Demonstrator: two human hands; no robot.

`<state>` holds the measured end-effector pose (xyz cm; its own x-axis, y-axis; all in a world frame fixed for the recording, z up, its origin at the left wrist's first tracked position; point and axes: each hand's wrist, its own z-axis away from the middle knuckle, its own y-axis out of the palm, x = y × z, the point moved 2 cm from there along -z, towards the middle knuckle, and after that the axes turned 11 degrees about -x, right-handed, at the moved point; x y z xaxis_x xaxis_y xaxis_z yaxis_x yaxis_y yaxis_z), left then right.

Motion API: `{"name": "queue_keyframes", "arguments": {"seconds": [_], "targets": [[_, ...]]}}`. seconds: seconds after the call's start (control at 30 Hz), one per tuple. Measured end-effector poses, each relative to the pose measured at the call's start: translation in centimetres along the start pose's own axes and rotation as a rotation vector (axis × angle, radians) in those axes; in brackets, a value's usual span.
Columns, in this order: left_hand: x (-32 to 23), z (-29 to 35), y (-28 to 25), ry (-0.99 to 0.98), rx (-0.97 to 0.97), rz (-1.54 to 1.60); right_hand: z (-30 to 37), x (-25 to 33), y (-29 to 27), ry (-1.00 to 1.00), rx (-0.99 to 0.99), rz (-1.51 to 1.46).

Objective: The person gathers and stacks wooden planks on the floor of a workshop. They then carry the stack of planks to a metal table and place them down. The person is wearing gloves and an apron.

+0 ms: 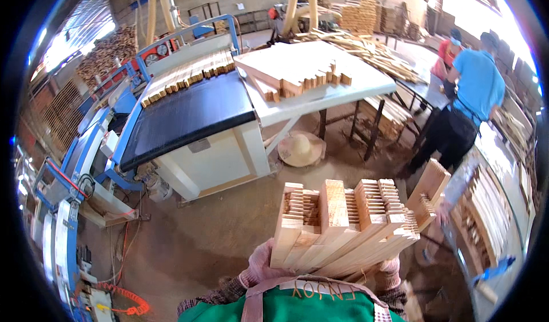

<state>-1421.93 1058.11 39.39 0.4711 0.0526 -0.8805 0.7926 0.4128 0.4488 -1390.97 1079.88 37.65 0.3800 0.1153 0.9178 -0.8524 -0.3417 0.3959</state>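
Note:
A bundle of pale wooden boards (334, 247), with comb-like finger joints cut into their ends, is held up against my green apron. The board ends stand at uneven heights. My left hand (260, 265), in a pinkish knitted glove, is closed around the bundle's left side; some of its fingers pass out of sight beneath the wood. On the opposite side my right hand (390, 273), gloved alike, grips the boards low down and is mostly covered by them. One board (430, 187) leans outward at the bundle's right.
Ahead stands a machine with a black belt (189, 116) bearing a row of wooden pieces (189, 77). A white table (337, 96) with more boards adjoins it. At right is a bench (506, 176) with stacked boards (480, 216); a person in blue (479, 84) stands beyond. An orange coiled hose (134, 302) lies lower left.

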Motion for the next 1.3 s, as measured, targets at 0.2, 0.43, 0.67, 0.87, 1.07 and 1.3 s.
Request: {"name": "queue_keyframes", "arguments": {"seconds": [0.2, 0.43, 0.67, 0.87, 1.07, 1.3], "targets": [[0.2, -11.6, 8.9, 0.097, -0.009, -0.358, -12.7, 3.9, -6.6, -0.01, 0.037, 0.027], [0.8, -23.0, 16.2, 0.03, 0.051, -0.462, -20.3, 7.8, -13.5, -0.018, -0.027, -0.005], [6.1, -34.3, 15.9, 0.116, 0.059, -0.763, -28.6, 8.1, -18.9, -0.044, -0.053, 0.003], [6.6, -45.5, 18.5, 0.17, 0.077, -0.814, -38.7, 10.2, -19.8, -0.07, -0.064, 0.026], [5.8, -51.9, 19.8, 0.187, 0.005, -0.875, -47.3, 10.8, -19.2, 0.057, 0.043, -0.064], [4.5, -52.2, 20.2, 0.192, -0.149, -0.953, -56.4, 12.1, -18.0, 0.054, 0.17, 0.164]]}}
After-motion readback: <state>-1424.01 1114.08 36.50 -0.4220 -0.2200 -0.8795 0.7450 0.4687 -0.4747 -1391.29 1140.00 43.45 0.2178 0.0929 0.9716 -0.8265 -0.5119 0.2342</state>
